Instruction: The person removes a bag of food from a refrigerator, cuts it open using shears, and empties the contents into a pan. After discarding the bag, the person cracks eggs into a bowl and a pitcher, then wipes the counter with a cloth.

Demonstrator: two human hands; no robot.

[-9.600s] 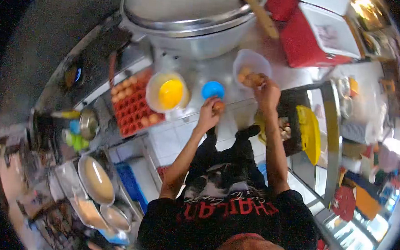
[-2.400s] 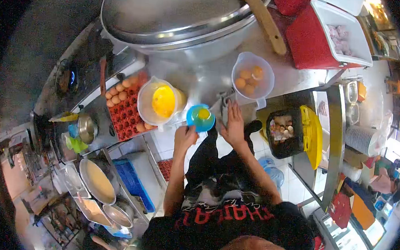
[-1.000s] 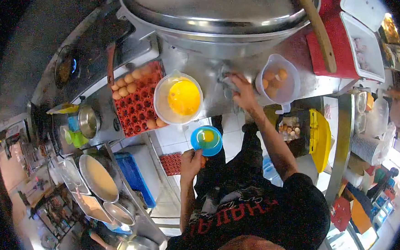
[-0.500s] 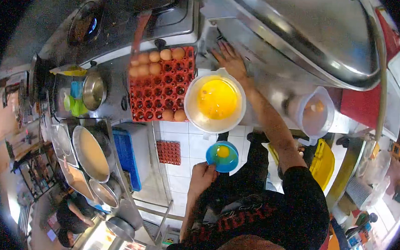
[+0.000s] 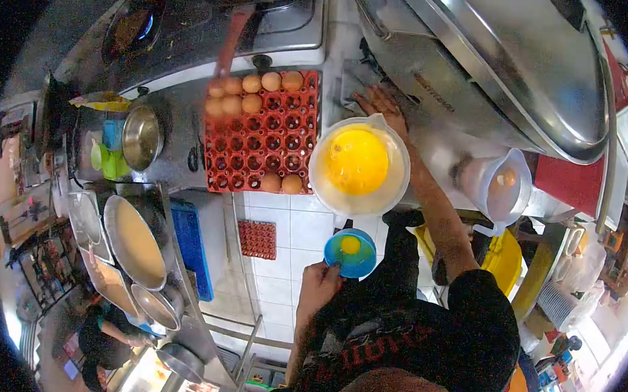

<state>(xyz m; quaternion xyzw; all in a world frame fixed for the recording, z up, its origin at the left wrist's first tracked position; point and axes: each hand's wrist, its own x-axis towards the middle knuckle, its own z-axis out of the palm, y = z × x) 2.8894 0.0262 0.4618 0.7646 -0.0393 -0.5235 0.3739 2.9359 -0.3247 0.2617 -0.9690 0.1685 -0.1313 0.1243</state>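
Observation:
My left hand (image 5: 321, 284) grips the rim of a small blue bowl (image 5: 358, 268) with a cracked egg, its yolk whole, inside. The bowl hangs over the floor, just below a large translucent pitcher (image 5: 320, 169) of yellow beaten egg. Behind that pitcher my right hand (image 5: 384, 105) reaches onto the metal counter, fingers stretched out and partly hidden; a greyish patch beside the fingertips is too unclear to name. Left of the pitcher, a red egg tray (image 5: 249, 145) holds several brown eggs at its top and two at its lower edge.
A big lidded pot (image 5: 495, 56) stands at the upper right, near a second pitcher (image 5: 489, 185) with eggshells or eggs inside. At the upper left is a stove (image 5: 288, 29) with a lit burner. Bowls of batter (image 5: 135, 242) stand lower left; a co-worker (image 5: 97, 337) is beyond.
My right hand has moved left along the counter, from beside the second pitcher to behind the large one. My left hand still holds the blue bowl. The view has turned toward the stove.

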